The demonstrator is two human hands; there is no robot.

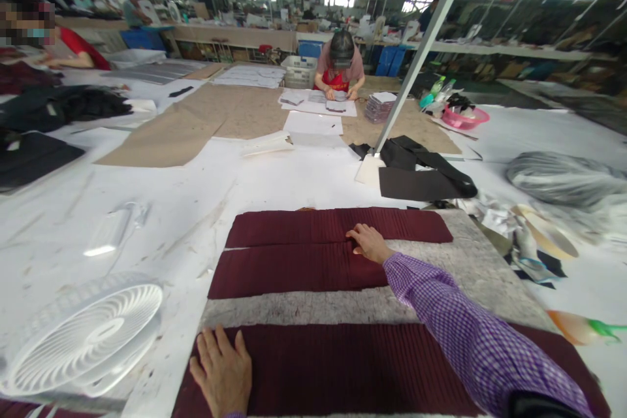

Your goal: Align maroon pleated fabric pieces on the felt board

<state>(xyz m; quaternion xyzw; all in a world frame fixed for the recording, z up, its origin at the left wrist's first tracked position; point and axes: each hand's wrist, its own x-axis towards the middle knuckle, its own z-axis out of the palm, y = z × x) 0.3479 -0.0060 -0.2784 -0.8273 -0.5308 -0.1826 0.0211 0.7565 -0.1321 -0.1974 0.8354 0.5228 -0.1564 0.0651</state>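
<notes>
Three rows of pleated maroon fabric lie on a worn grey board. My left hand rests flat, fingers spread, on the left end of the near fabric. My right hand reaches out in a purple checked sleeve, its fingers apart on the seam between the middle fabric and the far fabric. The sleeve crosses over the near fabric and hides part of it. Neither hand has anything gripped in it.
A white fan grille lies at left. Dark fabric strips surround the foot of a slanted metal post. Scraps and a tape roll are at right. Across the table a person handles small pieces near a pink basin.
</notes>
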